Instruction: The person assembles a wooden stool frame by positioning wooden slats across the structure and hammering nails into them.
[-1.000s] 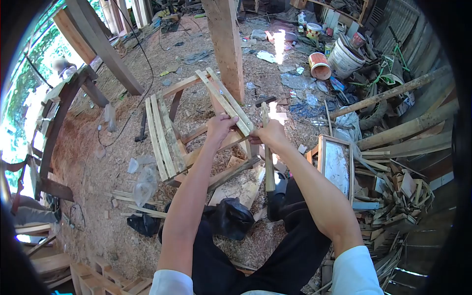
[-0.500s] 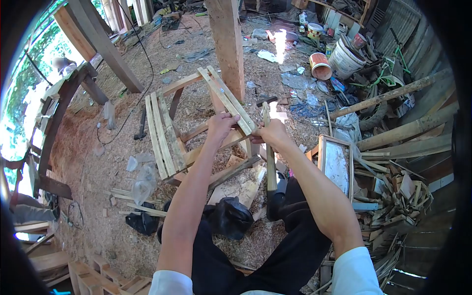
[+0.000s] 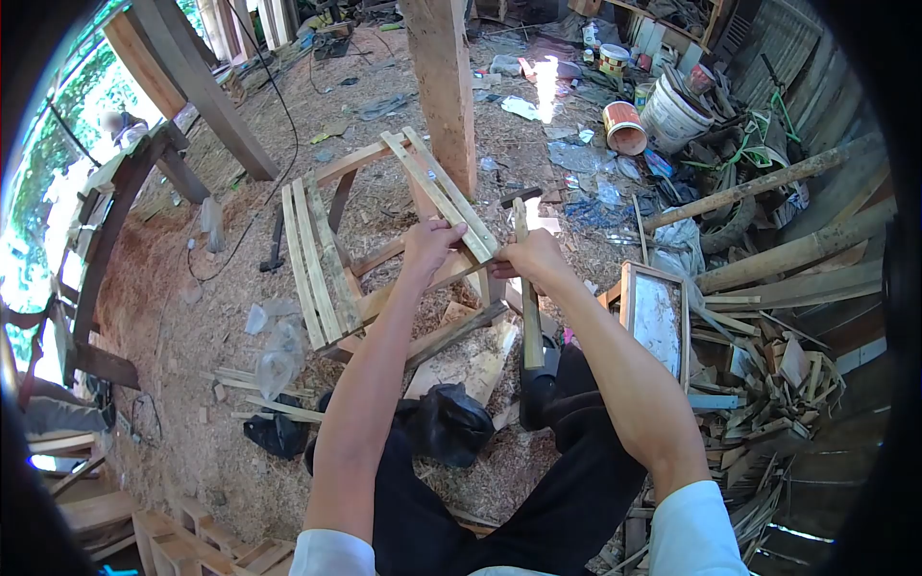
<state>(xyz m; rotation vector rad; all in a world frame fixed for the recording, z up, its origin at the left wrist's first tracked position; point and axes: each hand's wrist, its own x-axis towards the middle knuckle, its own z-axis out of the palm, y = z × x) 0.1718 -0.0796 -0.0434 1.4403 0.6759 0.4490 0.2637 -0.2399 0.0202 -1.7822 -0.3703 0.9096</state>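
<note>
A small wooden frame (image 3: pixel 389 298) with pale slats stands on the floor before me. My left hand (image 3: pixel 434 248) is closed on the near end of the slats (image 3: pixel 447 197) on its right side, thumb on top. My right hand (image 3: pixel 535 261) is closed around the handle of a hammer (image 3: pixel 531 326), whose dark head points away from me. The fingertips of that hand meet at the slats' near corner; whether they also pinch a small thing there is hidden. More slats (image 3: pixel 312 259) lie across the frame's left side.
A thick wooden post (image 3: pixel 442 96) rises just behind the frame. A black plastic bag (image 3: pixel 459 422) lies between my legs. At the right are a framed panel (image 3: pixel 656 322), scrap wood (image 3: pixel 778 403) and buckets (image 3: pixel 626 130). Another hammer (image 3: pixel 274 245) rests on the shavings at the left.
Both hands keep their place at the slats' near end. The view and the hammer handle have shifted only very slightly.
</note>
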